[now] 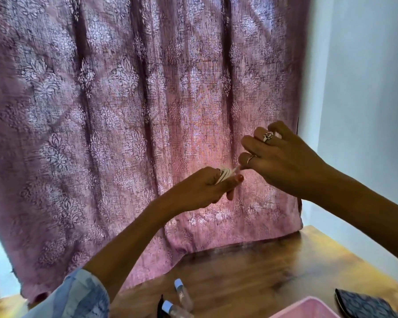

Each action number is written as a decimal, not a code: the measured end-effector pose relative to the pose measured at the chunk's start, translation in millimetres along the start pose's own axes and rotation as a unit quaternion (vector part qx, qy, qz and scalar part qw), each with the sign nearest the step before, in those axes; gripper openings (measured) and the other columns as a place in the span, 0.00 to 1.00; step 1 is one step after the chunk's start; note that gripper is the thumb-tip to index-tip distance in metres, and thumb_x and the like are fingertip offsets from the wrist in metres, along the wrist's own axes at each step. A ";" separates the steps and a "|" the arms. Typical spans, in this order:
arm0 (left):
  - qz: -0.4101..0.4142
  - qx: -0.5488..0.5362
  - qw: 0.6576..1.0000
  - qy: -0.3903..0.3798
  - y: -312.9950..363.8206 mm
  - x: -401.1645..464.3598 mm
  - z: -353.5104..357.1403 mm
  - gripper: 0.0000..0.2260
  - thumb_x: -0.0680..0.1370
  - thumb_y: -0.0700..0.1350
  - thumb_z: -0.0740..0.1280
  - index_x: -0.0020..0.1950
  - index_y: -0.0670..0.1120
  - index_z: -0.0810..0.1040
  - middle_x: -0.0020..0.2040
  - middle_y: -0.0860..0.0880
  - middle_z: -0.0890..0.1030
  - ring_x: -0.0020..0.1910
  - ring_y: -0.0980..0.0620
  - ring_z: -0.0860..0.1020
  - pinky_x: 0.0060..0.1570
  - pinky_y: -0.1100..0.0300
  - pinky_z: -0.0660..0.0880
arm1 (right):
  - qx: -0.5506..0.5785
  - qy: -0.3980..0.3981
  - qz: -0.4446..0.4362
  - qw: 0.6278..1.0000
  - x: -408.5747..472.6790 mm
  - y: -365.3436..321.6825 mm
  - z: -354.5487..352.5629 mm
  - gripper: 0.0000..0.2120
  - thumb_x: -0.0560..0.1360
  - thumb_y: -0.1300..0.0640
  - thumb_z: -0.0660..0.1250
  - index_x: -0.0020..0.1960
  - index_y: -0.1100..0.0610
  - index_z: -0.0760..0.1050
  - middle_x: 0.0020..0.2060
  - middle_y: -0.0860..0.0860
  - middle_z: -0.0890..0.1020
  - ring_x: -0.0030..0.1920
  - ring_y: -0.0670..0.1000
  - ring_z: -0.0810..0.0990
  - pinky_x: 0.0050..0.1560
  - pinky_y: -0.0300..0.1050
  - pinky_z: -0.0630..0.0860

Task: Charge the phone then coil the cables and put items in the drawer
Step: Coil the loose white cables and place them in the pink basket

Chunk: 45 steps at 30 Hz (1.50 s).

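Both hands are raised in front of the pink curtain. My left hand (207, 187) is closed around several loops of a white cable (225, 174), which are wound over its fingers. My right hand (278, 154), wearing rings, pinches the free end of that same cable just to the right of the coil; the two hands almost touch. On the wooden table (251, 267), at the lower right edge of the view, lies a phone in a dark patterned case (363, 304). No drawer is in view.
A pink patterned curtain (136, 111) hangs behind the table. Two small clear bottles with blue caps (182, 294) and a dark pen-like object (160, 306) lie near the front edge. A pink basket rim (308, 308) shows at the bottom. A pale wall is at right.
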<state>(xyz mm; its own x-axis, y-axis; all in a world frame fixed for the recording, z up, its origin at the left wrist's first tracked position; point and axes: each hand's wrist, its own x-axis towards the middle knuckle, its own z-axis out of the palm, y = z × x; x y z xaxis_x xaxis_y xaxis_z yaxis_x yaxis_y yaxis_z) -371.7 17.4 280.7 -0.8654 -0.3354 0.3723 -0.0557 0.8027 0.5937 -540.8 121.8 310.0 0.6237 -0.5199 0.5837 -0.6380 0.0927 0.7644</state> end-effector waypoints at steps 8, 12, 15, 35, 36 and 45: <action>-0.023 -0.353 0.929 -0.109 3.5 -13.2 0.3 0.17 0.78 0.49 0.60 0.30 0.47 0.74 0.21 0.55 0.60 0.18 0.61 0.55 0.19 0.72 0.52 | -0.039 0.161 0.075 0.983 7.7 -9.2 0.4 0.10 0.80 0.58 0.59 0.48 0.54 0.80 0.38 0.50 0.79 0.44 0.54 0.73 0.56 0.54 0.66; 0.027 -0.465 0.870 -0.160 6.1 -16.7 2.6 0.16 0.77 0.54 0.65 0.34 0.46 0.72 0.22 0.56 0.58 0.16 0.61 0.53 0.20 0.74 0.57 | 0.141 0.102 0.169 0.970 12.6 -26.7 6.6 0.13 0.80 0.52 0.57 0.53 0.54 0.80 0.46 0.51 0.80 0.49 0.55 0.77 0.62 0.54 0.64; 0.047 -0.521 0.835 -0.171 3.5 -17.6 -0.1 0.15 0.76 0.55 0.66 0.35 0.47 0.73 0.23 0.55 0.57 0.16 0.59 0.52 0.20 0.72 0.55 | 0.449 0.042 0.251 0.856 15.3 -36.2 6.4 0.13 0.78 0.53 0.57 0.53 0.53 0.79 0.50 0.54 0.76 0.53 0.52 0.75 0.57 0.44 0.70; 0.027 -0.733 0.664 -0.142 -7.9 -16.4 14.7 0.17 0.83 0.48 0.55 0.42 0.38 0.71 0.25 0.48 0.63 0.17 0.57 0.50 0.20 0.63 0.50 | 0.810 -0.057 0.479 0.333 14.2 -68.6 7.1 0.15 0.77 0.64 0.61 0.38 0.60 0.83 0.35 0.55 0.82 0.34 0.50 0.80 0.39 0.42 0.81; 0.031 -0.739 0.659 -0.136 -10.5 -16.3 14.9 0.17 0.83 0.49 0.54 0.42 0.38 0.71 0.25 0.48 0.63 0.18 0.57 0.50 0.20 0.63 0.50 | 0.819 -0.055 0.490 0.293 13.6 -68.9 6.9 0.15 0.78 0.61 0.60 0.38 0.60 0.82 0.35 0.55 0.82 0.34 0.50 0.80 0.39 0.43 0.82; -0.001 -0.705 0.710 0.014 -30.0 -9.7 22.7 0.17 0.80 0.52 0.56 0.36 0.44 0.72 0.20 0.53 0.59 0.16 0.57 0.54 0.16 0.67 0.58 | 0.789 -0.063 0.497 0.356 8.7 -78.1 8.1 0.11 0.75 0.63 0.65 0.54 0.68 0.77 0.51 0.68 0.80 0.48 0.57 0.80 0.59 0.51 0.77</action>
<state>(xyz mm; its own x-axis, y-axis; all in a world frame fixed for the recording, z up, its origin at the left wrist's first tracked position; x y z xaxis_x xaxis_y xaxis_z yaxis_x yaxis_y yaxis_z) -372.9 7.8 243.0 -0.8550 -0.3606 0.3726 0.5128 -0.4813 0.7109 -489.2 103.1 253.2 -0.2258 -0.9393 0.2584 -0.0362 -0.2570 -0.9657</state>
